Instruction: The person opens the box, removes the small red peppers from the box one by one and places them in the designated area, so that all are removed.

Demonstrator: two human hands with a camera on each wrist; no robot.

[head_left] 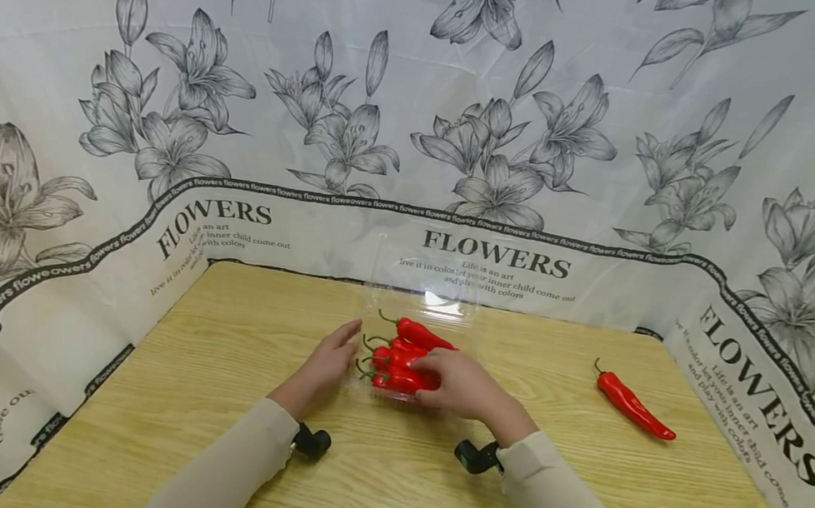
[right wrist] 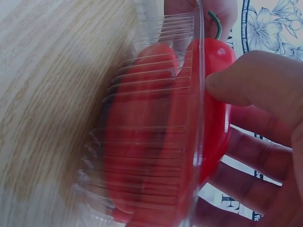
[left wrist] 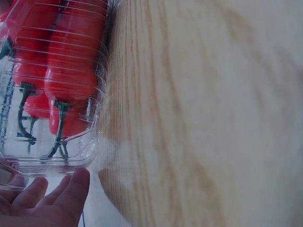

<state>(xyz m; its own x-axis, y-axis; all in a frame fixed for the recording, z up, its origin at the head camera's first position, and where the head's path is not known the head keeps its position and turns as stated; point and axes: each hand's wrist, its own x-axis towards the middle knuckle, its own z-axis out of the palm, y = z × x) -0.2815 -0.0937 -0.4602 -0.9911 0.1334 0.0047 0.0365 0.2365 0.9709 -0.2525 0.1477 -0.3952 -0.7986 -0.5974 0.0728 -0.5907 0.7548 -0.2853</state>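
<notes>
We have a clear container (left wrist: pixel 59 165) of red peppers (left wrist: pixel 71 71) before us.
Our left grip (head_left: pixel 327 361), fingers extended, is at the container's stem end; we cannot tell whether it touches. Right of it, the peppers lie with stems toward that grip. Our right grip (head_left: pixel 464 384) pinches an upper pepper (right wrist: pixel 218 127) between thumb and fingers. Well right of this grip, a lone pepper (head_left: pixel 633 405) lies on the counter (head_left: pixel 199 364).

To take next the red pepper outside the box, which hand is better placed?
Probably the right hand, once it leaves the boxed pepper: it is nearer the loose pepper. The left hand is farther, at the left end of the clear box.
</notes>
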